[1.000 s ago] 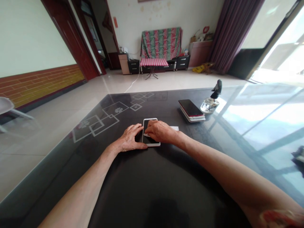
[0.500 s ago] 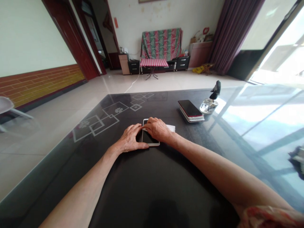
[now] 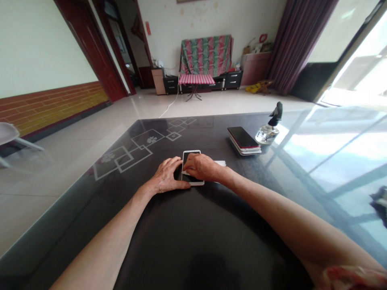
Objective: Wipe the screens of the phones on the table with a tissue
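Note:
A white-framed smartphone (image 3: 191,179) lies face up on the dark glossy table in front of me. My left hand (image 3: 165,176) grips its left side, with the thumb at the near left corner and the fingers along the far part of the edge. Over the middle of the screen, my right hand (image 3: 202,166) is closed, fingers bent down and pressing a white cloth (image 3: 221,163) to the glass. Most of the cloth is hidden under that hand; a ragged edge sticks out at the right.
To the right stands a stack of several phones (image 3: 242,137), a dark-screened one on top. Beside it is a clear spray bottle (image 3: 267,133) with a black trigger head. A dark object (image 3: 379,203) sits at the table's far right. A white chair (image 3: 9,135) is at left.
My right hand has slid nearer to me and slightly right over the screen, uncovering the phone's far end. My left hand keeps its place at the phone's left edge.

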A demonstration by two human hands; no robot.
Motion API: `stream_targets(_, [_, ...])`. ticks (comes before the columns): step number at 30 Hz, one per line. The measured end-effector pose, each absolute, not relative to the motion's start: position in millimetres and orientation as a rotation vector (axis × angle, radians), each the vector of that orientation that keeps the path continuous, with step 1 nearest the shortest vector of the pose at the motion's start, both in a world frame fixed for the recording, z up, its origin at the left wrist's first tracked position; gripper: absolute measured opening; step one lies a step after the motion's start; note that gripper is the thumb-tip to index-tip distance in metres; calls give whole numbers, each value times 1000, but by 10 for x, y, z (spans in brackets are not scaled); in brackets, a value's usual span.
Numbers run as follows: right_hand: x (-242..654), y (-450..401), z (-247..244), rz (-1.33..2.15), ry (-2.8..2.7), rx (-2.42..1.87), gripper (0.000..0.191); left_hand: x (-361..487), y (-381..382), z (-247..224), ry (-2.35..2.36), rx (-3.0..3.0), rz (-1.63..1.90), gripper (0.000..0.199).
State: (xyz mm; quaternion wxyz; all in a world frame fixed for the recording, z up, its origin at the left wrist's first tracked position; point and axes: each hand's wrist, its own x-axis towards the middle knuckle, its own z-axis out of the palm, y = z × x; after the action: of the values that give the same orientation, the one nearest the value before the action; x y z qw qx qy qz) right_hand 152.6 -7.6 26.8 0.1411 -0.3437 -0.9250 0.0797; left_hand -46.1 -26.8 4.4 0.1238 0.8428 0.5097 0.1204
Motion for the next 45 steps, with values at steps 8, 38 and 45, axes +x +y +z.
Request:
stream_targets(8, [1518,-2,176,-25,-2459,-1313,27,-466,-260,44,1487,2461,312,98])
stream_targets(38, [1625,-41,338,-33,-2572,-1371,24,-467,-258,42,1504,2439,301,98])
stream_targets(45, [1629,-140,456,241,-2813,-1084,17,-463,-254,36,1526,2434,294,98])
